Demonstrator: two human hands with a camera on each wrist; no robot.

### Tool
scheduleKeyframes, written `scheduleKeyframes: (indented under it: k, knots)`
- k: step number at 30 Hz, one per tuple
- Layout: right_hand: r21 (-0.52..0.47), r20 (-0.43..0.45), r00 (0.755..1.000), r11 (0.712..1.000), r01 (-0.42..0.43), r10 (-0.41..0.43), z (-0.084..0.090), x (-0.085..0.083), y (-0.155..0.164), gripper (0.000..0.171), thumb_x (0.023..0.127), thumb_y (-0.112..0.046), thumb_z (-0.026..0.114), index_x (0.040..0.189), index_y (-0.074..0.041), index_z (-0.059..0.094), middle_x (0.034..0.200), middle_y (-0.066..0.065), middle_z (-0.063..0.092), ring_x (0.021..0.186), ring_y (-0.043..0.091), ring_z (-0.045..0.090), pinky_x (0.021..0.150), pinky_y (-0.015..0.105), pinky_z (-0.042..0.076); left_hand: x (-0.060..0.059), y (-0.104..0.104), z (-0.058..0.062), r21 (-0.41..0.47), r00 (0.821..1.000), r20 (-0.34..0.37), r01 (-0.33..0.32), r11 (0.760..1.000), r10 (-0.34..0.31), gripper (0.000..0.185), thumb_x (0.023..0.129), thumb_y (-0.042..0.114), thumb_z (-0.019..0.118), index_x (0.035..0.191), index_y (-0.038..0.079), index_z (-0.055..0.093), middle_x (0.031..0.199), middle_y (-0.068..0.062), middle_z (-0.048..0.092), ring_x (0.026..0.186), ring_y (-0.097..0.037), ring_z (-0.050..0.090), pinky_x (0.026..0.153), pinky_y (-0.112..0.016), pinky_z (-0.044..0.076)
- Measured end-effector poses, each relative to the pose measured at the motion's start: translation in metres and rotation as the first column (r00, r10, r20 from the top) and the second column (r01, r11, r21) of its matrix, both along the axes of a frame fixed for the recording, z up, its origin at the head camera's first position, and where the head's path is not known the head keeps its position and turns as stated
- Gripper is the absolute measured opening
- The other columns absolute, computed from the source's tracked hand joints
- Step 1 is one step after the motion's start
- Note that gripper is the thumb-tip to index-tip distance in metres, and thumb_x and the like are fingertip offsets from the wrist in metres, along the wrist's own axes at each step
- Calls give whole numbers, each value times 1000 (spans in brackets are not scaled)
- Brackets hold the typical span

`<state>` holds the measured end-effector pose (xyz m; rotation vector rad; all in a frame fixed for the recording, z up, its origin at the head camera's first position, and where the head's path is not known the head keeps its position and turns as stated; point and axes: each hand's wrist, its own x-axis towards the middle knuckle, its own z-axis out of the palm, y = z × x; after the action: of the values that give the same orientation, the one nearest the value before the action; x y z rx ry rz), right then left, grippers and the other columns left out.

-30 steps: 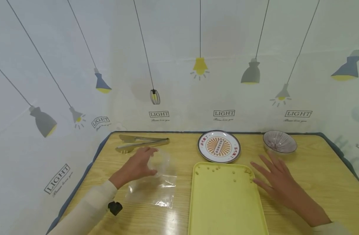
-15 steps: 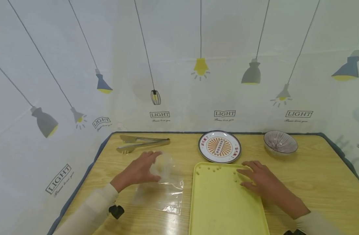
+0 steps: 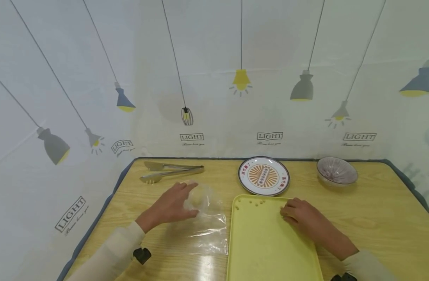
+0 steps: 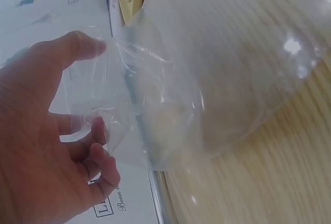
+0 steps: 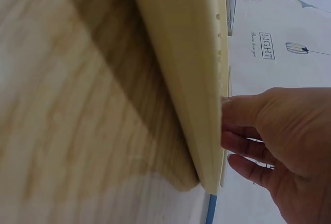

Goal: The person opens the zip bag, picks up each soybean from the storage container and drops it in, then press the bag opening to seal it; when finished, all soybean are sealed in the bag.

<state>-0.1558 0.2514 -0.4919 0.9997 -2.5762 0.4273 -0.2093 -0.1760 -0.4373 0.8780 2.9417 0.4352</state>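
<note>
Clear bag [image 3: 203, 218] mouth pinched in left hand [image 3: 170, 205]'s grip; right hand [image 3: 300, 214] curls, empty, inside tray [image 3: 267, 249]'s far-right corner.

Metal tongs [image 3: 172, 171] lie at the far left of the wooden table [image 3: 376, 210]. A round patterned plate [image 3: 264, 176] and a ribbed purple-grey bowl [image 3: 337, 171] stand along the far edge.
</note>
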Motion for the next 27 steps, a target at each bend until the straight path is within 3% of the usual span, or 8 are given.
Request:
scheduleKeyframes:
  k: [4, 11, 13, 15, 18, 20, 25, 27]
  knots:
    - [5, 43, 999, 1000, 11, -11, 1, 0, -2, 18, 82, -2, 80, 88, -17, 72, 88, -6, 64, 79, 10, 58, 71, 33, 53, 1, 1, -2, -4, 1000, -2, -2, 1000, 2, 82, 85, 47, 74, 152, 11, 44, 118, -11, 64, 104, -24, 61, 88, -46, 52]
    - [6, 132, 990, 999, 40, -41, 4, 2, -4, 16, 85, 0, 76, 87, -15, 70, 87, -6, 60, 78, 4, 50, 68, 27, 49, 3, 5, -2, 9, 998, 28, -55, 998, 55, 80, 89, 47, 69, 154, 10, 41, 138, -19, 61, 124, -36, 61, 98, -53, 51]
    - [6, 119, 992, 1000, 30, -30, 4, 1, -5, 17, 84, 0, 77, 85, -15, 69, 86, -7, 59, 77, 3, 49, 68, 29, 49, 3, 6, -1, 18, 998, 31, -59, 998, 59, 80, 90, 45, 69, 154, 7, 41, 127, -17, 66, 114, -32, 64, 95, -51, 52]
    - [11, 91, 996, 1000, 19, -20, 5, -1, -6, 19, 82, 1, 78, 83, -16, 68, 84, -8, 59, 76, 3, 50, 69, 30, 49, 3, 6, 0, 26, 998, 32, -56, 998, 55, 79, 90, 43, 70, 153, 4, 41, 106, -11, 69, 101, -25, 64, 92, -47, 52]
    - [33, 74, 997, 999, 10, -12, 8, -3, -10, 19, 82, 0, 79, 82, -16, 69, 83, -8, 59, 75, 4, 51, 68, 28, 49, 1, 8, -1, 26, 999, 32, -42, 999, 41, 79, 90, 41, 70, 151, -1, 42, 76, 0, 57, 79, -16, 55, 84, -41, 50]
    - [57, 72, 997, 998, 13, -17, 12, -6, -14, 17, 81, 0, 79, 83, -15, 70, 83, -6, 60, 75, 6, 52, 67, 27, 49, -1, 9, -1, 26, 999, 37, -31, 999, 30, 79, 90, 39, 71, 151, -3, 42, 66, 4, 47, 68, -12, 47, 79, -38, 47]
    - [88, 66, 998, 996, 6, -12, 31, -14, -36, 14, 81, -2, 81, 85, -12, 72, 83, -4, 64, 75, 9, 58, 67, 26, 51, -5, 13, -2, 39, 996, 83, -22, 999, 19, 81, 89, 37, 73, 151, -5, 41, 59, 6, 39, 56, -10, 35, 75, -37, 44]
    - [81, 42, 999, 997, -11, 7, 41, -18, -48, 14, 80, -3, 82, 85, -12, 72, 83, -4, 65, 76, 10, 60, 68, 27, 53, -5, 14, -2, 50, 994, 110, -25, 998, 20, 82, 89, 36, 74, 151, -4, 40, 66, 2, 50, 64, -12, 46, 81, -40, 48]
